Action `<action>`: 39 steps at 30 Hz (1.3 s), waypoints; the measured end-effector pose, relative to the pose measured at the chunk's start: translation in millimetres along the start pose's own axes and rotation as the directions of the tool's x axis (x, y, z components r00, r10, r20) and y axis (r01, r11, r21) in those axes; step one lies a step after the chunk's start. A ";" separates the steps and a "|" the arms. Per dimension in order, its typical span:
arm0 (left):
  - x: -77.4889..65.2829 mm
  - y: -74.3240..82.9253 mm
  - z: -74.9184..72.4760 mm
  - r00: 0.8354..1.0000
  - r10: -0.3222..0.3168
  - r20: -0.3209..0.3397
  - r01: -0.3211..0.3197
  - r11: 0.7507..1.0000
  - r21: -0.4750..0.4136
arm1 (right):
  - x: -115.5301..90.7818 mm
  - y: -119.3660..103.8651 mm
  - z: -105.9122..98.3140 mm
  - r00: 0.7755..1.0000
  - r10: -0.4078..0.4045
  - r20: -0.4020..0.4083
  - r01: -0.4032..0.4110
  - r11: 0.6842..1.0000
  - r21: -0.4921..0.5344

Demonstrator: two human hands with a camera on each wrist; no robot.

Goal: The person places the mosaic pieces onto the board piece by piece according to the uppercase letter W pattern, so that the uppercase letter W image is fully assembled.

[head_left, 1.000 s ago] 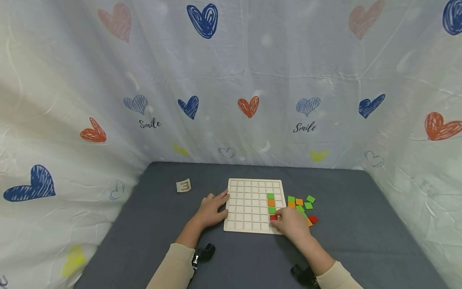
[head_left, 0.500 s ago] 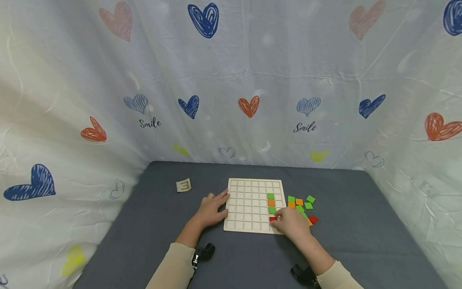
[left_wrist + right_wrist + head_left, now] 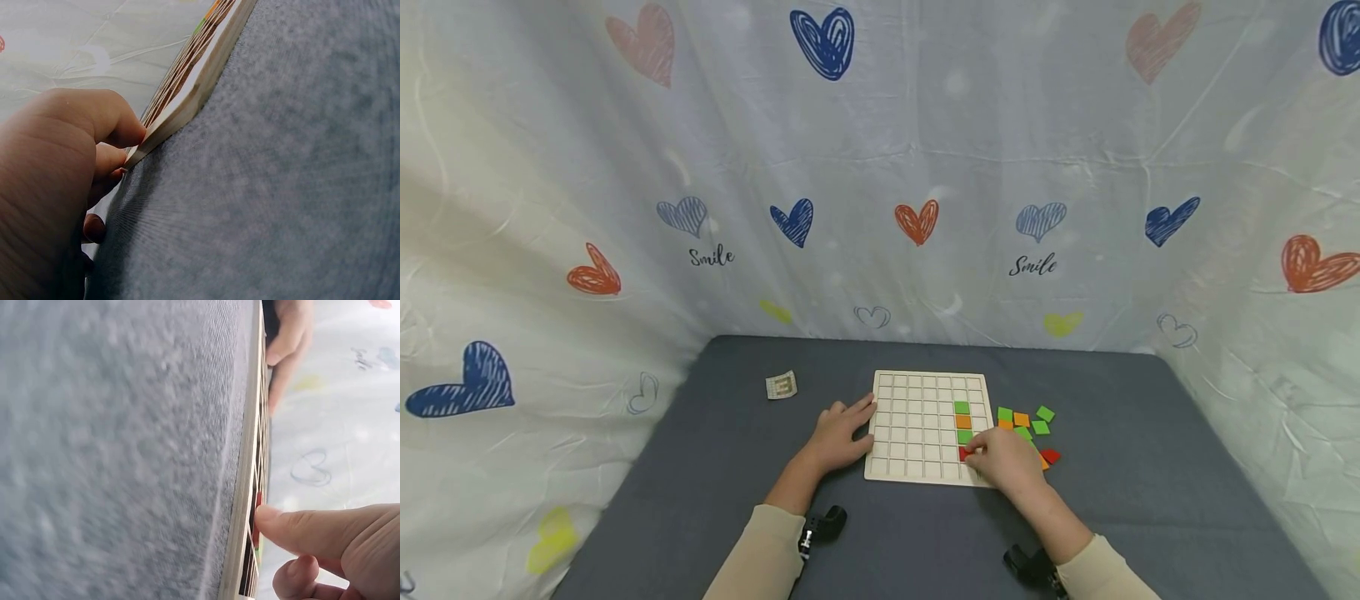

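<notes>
A pale wooden grid board (image 3: 913,427) lies on the table. My left hand (image 3: 837,437) rests at its left edge with fingers spread; in the left wrist view the thumb (image 3: 122,122) touches the board's side. My right hand (image 3: 1011,462) is over the lower right of the grid, thumb and finger pinching a red square tile (image 3: 963,454) low at its slots. The right wrist view shows the thumb (image 3: 272,519) against that tile (image 3: 259,499). Above it in the same column sit a green tile (image 3: 965,437), an orange tile (image 3: 963,422) and another green tile (image 3: 962,407).
Loose green, orange and red tiles (image 3: 1045,412) lie right of the board, partly behind my right hand. A small printed card (image 3: 782,385) is at the back left of the dark grey tablecloth (image 3: 910,533). A heart-patterned curtain (image 3: 850,275) surrounds the table.
The red tile has shifted slightly left and toward me, settling lower in the column, and my right fingertips have moved slightly. The left hand has stayed at the board's edge.
</notes>
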State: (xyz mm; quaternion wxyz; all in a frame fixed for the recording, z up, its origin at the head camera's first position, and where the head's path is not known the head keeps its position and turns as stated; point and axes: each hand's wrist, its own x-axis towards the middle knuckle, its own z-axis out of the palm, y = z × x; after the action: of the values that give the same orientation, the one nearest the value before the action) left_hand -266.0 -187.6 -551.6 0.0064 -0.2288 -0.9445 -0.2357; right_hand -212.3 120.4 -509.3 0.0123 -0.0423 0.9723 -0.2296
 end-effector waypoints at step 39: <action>0.5 0.8 -1.0 1.000 -0.009 0.008 0.009 1.000 0.011 | 16.4 20.0 -32.3 0.999 0.003 -0.037 0.002 0.991 0.137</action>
State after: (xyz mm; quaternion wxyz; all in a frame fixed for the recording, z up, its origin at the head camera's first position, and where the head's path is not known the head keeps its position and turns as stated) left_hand -266.2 -187.3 -550.4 0.0028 -0.2253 -0.9469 -0.2295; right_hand -231.6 151.2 -489.4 -0.0029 -0.0368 0.9543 -0.2965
